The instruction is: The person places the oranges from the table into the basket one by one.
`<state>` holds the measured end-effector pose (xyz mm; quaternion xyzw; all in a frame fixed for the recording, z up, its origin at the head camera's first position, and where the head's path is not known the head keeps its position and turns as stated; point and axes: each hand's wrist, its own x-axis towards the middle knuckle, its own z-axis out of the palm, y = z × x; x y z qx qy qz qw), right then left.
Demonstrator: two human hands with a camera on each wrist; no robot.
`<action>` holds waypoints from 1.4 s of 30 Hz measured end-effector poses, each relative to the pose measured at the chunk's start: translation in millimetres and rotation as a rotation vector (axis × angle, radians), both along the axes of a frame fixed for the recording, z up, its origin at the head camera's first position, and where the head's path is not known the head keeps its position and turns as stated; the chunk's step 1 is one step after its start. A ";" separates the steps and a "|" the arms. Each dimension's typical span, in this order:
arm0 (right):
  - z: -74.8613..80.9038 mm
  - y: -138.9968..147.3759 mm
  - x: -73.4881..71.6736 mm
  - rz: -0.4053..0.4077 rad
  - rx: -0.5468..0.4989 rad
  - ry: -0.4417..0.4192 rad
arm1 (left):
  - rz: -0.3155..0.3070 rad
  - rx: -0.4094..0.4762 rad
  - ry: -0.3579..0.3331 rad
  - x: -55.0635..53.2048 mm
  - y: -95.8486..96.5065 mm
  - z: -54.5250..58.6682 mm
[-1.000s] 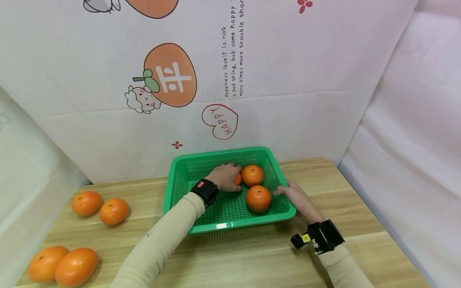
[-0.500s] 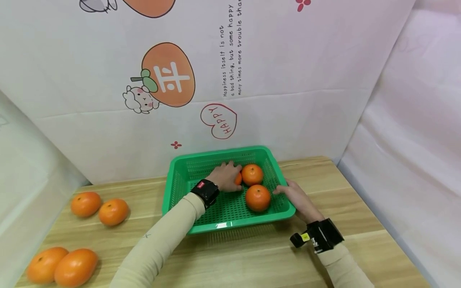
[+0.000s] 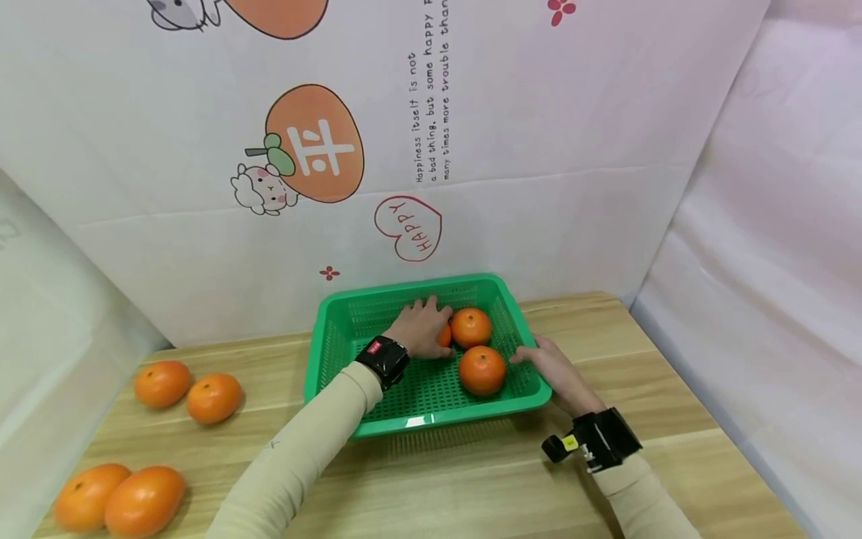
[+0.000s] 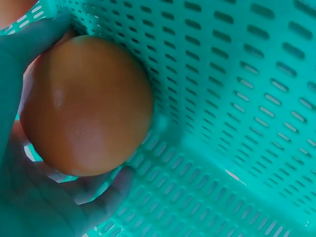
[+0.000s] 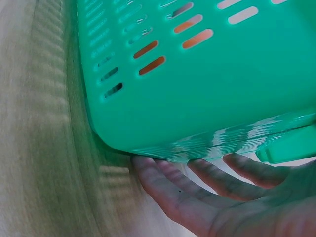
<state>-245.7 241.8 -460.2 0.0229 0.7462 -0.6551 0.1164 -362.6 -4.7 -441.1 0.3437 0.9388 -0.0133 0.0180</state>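
Observation:
A green plastic basket with slotted walls stands on the wooden table. Inside it, my left hand holds an orange; the left wrist view shows the thumb and fingers bent around the fruit, which lies low beside the basket wall. In the head view the back of the hand hides most of this orange. Two more oranges sit to its right, one at the back and one nearer the front. My right hand grips the basket's right side, thumb over the rim, fingertips against the outer wall.
On the table at the left lie two pairs of oranges, one pair farther back and one near the front. A printed white cloth rises right behind the basket, and plain white sheets flank the table.
The fingers of my left hand have lifted and spread slightly over the orange. My right hand, the basket and the other oranges stay where they were; the head view shifts a little.

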 end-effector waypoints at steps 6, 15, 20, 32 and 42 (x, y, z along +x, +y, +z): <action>-0.8 -1.0 0.3 0.003 -0.001 -0.003 | -0.012 0.020 -0.009 0.1 -3.2 -0.4; -0.1 -0.7 1.8 -0.004 0.006 0.000 | -0.029 0.037 -0.027 -0.8 -5.7 4.9; 0.3 -0.9 1.7 -0.010 0.008 -0.002 | -0.028 0.037 -0.039 -1.1 -6.4 6.0; 0.3 -0.6 1.6 -0.012 0.009 -0.001 | 0.009 0.024 -0.052 1.0 -10.4 11.4; -0.1 -0.7 1.5 -0.003 0.011 0.008 | 0.032 0.034 -0.055 10.1 -13.2 27.7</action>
